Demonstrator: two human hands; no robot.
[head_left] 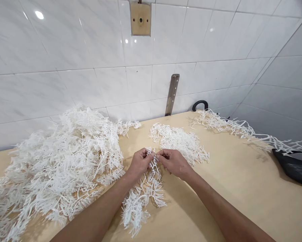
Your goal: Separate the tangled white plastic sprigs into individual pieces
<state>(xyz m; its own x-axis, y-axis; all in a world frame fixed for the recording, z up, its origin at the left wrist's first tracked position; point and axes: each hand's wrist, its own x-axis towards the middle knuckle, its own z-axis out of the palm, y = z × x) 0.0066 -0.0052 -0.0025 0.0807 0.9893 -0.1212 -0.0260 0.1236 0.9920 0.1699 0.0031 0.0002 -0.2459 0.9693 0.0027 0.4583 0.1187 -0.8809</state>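
Observation:
My left hand (140, 163) pinches a white branched plastic sprig (154, 173) near its upper end. The sprig's feathery tufts hang down toward me and rest over the table between my forearms. My right hand (173, 162) is closed at the same spot, thumb and finger pressed together on the sprig's stem or a small side piece; which of these is too small to tell. Just behind my hands lies a small heap of short white sprigs (179, 139). Left of my left hand rises a large pile of white feathery branches (72, 158).
Bare white branched stems (238, 129) lie in a row at the back right. A black handle-like loop (200, 105) stands behind them, and a black object (294, 166) sits at the right. A metal strip (172, 95) leans on the tiled wall, below a beige wall plate (140, 19).

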